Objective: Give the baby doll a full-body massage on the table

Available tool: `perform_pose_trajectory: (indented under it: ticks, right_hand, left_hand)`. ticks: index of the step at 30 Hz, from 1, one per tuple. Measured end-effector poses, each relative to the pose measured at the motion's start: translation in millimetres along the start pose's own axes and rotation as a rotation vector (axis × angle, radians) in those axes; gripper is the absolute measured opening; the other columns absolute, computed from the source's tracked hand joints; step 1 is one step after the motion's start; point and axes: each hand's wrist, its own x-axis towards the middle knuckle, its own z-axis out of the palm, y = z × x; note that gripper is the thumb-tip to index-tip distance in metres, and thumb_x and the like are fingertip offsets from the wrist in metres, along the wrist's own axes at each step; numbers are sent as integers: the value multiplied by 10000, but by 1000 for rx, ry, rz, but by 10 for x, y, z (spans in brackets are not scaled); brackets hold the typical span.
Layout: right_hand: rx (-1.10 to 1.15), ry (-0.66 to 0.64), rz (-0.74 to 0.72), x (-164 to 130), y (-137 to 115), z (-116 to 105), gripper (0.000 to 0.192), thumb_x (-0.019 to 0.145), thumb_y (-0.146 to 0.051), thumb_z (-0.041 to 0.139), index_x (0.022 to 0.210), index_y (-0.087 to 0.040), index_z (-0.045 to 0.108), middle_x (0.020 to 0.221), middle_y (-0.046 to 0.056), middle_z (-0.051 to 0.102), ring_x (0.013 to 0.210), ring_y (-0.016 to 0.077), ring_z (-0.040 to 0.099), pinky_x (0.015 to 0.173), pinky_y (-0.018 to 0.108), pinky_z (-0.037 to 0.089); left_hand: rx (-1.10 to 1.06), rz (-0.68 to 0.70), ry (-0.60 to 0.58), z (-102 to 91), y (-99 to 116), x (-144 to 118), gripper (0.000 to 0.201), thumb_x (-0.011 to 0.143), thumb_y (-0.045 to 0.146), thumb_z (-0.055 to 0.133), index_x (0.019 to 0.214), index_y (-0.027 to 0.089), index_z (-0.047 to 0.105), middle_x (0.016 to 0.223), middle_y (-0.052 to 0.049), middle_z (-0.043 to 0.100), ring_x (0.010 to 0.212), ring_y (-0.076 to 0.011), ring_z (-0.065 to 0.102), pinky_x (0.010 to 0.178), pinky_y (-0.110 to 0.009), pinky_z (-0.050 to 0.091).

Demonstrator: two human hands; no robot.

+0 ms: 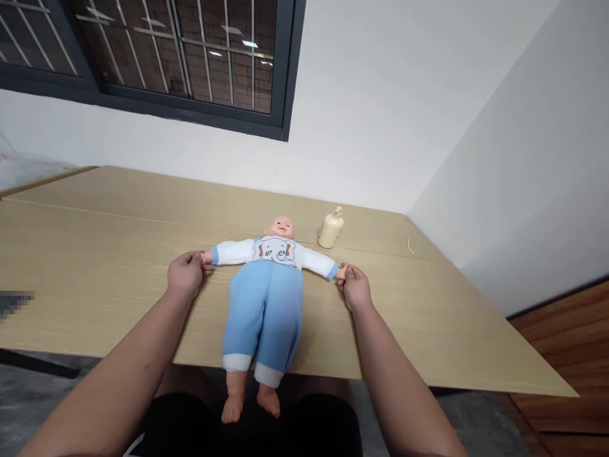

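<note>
A baby doll (267,298) lies on its back on the wooden table (118,285), its head toward the wall and its bare feet hanging past the front edge. It wears a white top with an elephant face and light blue trousers with white cuffs. Both doll arms are stretched out sideways. My left hand (186,273) is closed around the doll's hand on the left. On the other side, my right hand (356,287) pinches the doll's other hand between thumb and fingers. A cream pump bottle (331,227) stands upright beside the doll's head, apart from my hands.
A thin pale strip (410,245) lies on the table at the right. Behind the table rises a white wall (380,114) with a dark-framed barred window (190,57). Wooden panelling (571,355) is at the lower right. A pixelated dark patch (14,303) shows at the left edge.
</note>
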Motion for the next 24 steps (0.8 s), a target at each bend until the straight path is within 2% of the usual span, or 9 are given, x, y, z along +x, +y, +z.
perform_pose_trajectory:
  ticks: [7,11,14,19,24]
  right_hand:
    - [44,-194,42,-55,-176,-61,343,576,-302,834,852,-164,685,705,34,670,548,115,567,516,243,467]
    - [47,-257,59,-86,-231,-100,383,546,-299,879,847,-167,682,698,14,650,547,97,539,480,214,419]
    - [41,-257,61,-86,-218,-82,426,507,-337,921,786,-175,643,685,-13,633,516,73,493,445,192,350]
    - [13,-211,54,-54,-160,-52,478,472,-379,953,754,-179,621,606,-50,593,470,57,452,426,178,309]
    - [13,-112,22,17,-82,-41,453,588,-505,885,785,-184,632,590,-40,586,427,53,407,385,185,276]
  left_hand:
    - [-113,-23,-83,-27,70,-55,342,601,271,730,902,114,689,723,-57,690,550,-127,611,524,-250,520]
    - [-106,2,-74,-19,65,-60,393,572,255,766,928,116,673,731,-34,678,523,-100,581,491,-219,484]
    - [-88,16,-50,-20,44,-56,354,603,279,774,899,127,656,707,-12,659,485,-84,548,475,-217,477]
    - [-97,31,-41,-18,13,-35,273,715,371,734,824,144,629,677,-15,649,472,-94,545,478,-241,498]
    - [-139,18,-67,-11,-14,-4,259,771,325,683,917,112,656,680,-29,646,505,-113,580,516,-269,530]
